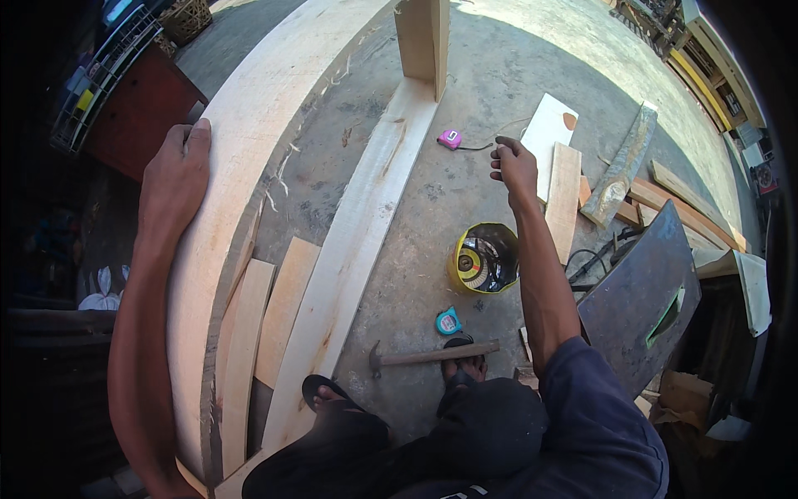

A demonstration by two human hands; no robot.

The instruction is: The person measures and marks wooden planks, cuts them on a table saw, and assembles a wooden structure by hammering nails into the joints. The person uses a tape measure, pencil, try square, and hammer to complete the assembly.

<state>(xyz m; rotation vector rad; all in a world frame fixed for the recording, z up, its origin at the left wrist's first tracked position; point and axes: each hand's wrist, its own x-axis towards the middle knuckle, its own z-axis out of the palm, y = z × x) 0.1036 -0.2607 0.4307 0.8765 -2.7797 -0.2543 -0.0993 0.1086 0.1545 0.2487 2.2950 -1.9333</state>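
Note:
My left hand [178, 165] is at the left edge of a wide, pale wooden plank [241, 125], closed on that edge with the thumb on top. The plank runs from near my body to the far side, its right edge rough with loose splinters. My right hand [515, 170] is raised above the concrete floor with its fingers curled in; what they hold, if anything, cannot be made out. Near its fingers lies a pink tape measure [450, 139] with a dark strap. Below is a yellow-rimmed container [458, 266] holding a round disc.
A teal tape measure [448, 322] and a hammer [432, 355] lie near my sandalled feet. A long board [357, 224] with an upright post [420, 41] runs beside the plank. Offcuts [564, 195] and a dark metal sheet [640, 299] are at right; a red box [141, 108] stands at left.

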